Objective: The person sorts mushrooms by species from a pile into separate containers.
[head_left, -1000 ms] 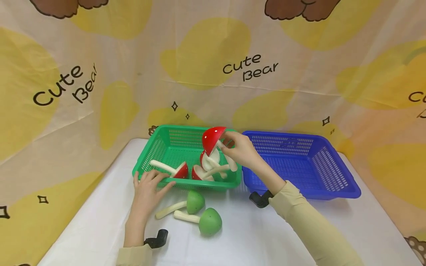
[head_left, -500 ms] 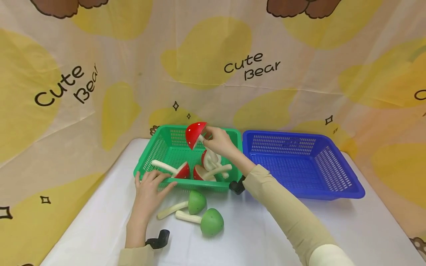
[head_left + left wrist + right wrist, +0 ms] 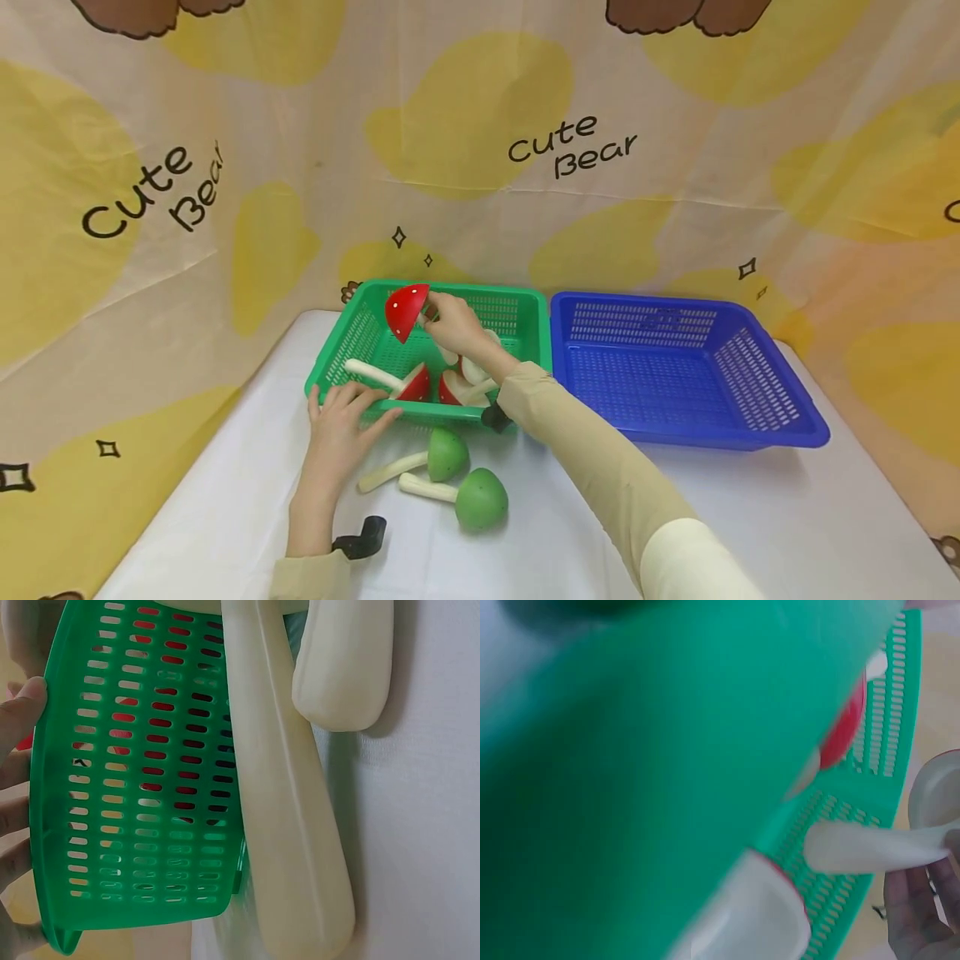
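Note:
In the head view my right hand (image 3: pixel 456 325) pinches the pale stem of a toy mushroom with a red, white-dotted cap (image 3: pixel 406 312). It hangs above the green basket (image 3: pixel 442 409), cap toward the left. My left hand (image 3: pixel 341 423) grips the basket's front rim near the left corner, its thumb outside; the left wrist view shows the fingers (image 3: pixel 15 815) at that rim. Inside lie several red-capped mushrooms, among them one at the left (image 3: pixel 415 384) and one in the middle (image 3: pixel 454 388); my right forearm partly covers others.
Two green-capped toy mushrooms, one nearer the basket (image 3: pixel 447 455) and one closer to me (image 3: pixel 482 499), lie on the white cloth before the basket. A blue basket (image 3: pixel 720 437) stands close on the right. A printed cloth (image 3: pixel 465 117) hangs behind.
My right hand has carried the red-capped mushroom leftward over the green basket, rising slightly and then dropping a little. The left hand has stayed on the rim.

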{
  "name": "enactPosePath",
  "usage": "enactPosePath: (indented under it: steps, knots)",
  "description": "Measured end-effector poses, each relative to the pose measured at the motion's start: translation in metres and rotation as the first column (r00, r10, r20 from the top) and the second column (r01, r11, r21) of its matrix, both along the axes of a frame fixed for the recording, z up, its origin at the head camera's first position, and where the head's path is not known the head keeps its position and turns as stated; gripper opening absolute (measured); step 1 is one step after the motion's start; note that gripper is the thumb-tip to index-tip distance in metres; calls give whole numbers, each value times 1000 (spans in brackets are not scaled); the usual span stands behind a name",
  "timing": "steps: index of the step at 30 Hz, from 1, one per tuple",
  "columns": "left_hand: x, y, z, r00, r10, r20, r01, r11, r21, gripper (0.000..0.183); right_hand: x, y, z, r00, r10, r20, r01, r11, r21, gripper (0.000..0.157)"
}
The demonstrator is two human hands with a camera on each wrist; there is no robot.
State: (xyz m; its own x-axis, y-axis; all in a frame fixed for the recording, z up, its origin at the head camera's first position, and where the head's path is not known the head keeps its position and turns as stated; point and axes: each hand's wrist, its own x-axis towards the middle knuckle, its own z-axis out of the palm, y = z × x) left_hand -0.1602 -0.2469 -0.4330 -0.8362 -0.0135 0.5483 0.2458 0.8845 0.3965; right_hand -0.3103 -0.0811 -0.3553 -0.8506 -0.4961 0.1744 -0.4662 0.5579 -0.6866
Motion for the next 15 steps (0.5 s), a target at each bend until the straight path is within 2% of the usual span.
enactPosePath:
  steps: [6,10,15]
  knots:
    - [-1,2,2,1000,3,16,-3,1000,2,30,-1,-9,-3,1000,-1,19,-1,996,87,21]
    - [-1,1,2,1000,11,15,-10,1000,-5,30,1,-11,-4,1000,16,21,-20,984,178,26]
    - [-1,-1,0,1000,12,19,-12,1000,-5,30,4,-13,-6,1000,15,18,-19,968,250,22]
